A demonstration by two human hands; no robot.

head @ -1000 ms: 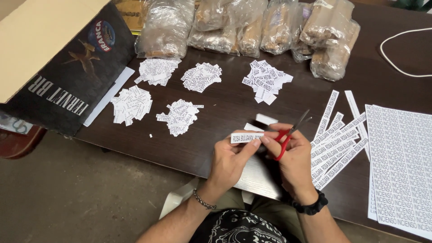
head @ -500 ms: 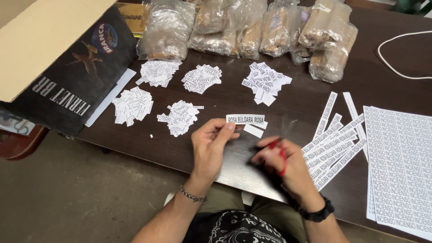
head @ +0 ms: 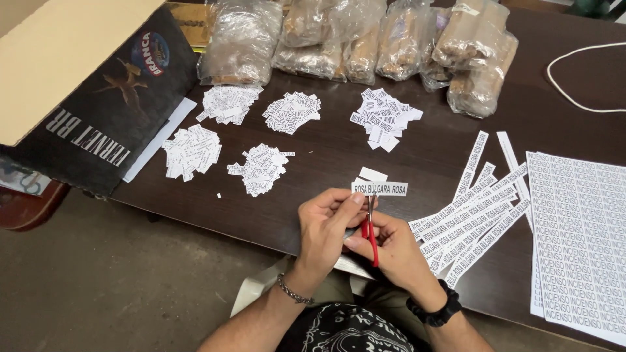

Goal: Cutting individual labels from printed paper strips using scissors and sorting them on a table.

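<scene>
Paper strip (head: 380,188) pinched at its left end by left hand (head: 328,228), fingers clamped on it, above dark table (head: 326,150). Red-handled scissors (head: 370,229) gripped in right hand (head: 391,251), blades meeting the strip from 6 o'clock. Cut strips (head: 469,218) at 3 o'clock; label piles (head: 261,168) at 10 o'clock.

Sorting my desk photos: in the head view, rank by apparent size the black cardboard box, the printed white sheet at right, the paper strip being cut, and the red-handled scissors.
1. Black cardboard box
2. Printed white sheet
3. Red-handled scissors and paper strip: alike, unranked.
</scene>
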